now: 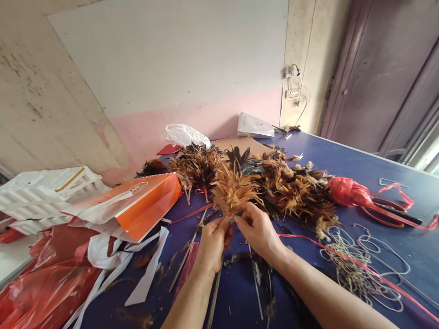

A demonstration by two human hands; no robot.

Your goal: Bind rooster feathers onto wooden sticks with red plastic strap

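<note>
Upright over the blue table [363, 160], a bunch of brown feathers [235, 189] fans out above both hands. My left hand [216, 240] is closed round its base, where a thin stick [215, 297] runs down toward me. Close against it, my right hand [255, 228] pinches at the feather base, near a bit of red tie; what lies between its fingertips is too small to name. A red plastic strip [318, 242] runs along the table to the right of my right hand.
Behind lie feather bundles [202, 169] and a large feather pile [295, 192]. Red twine [348, 192], scissors [387, 212] and tangled string [356, 265] are right. An orange bag [151, 205], white strips [149, 269] and red plastic [55, 283] lie left.
</note>
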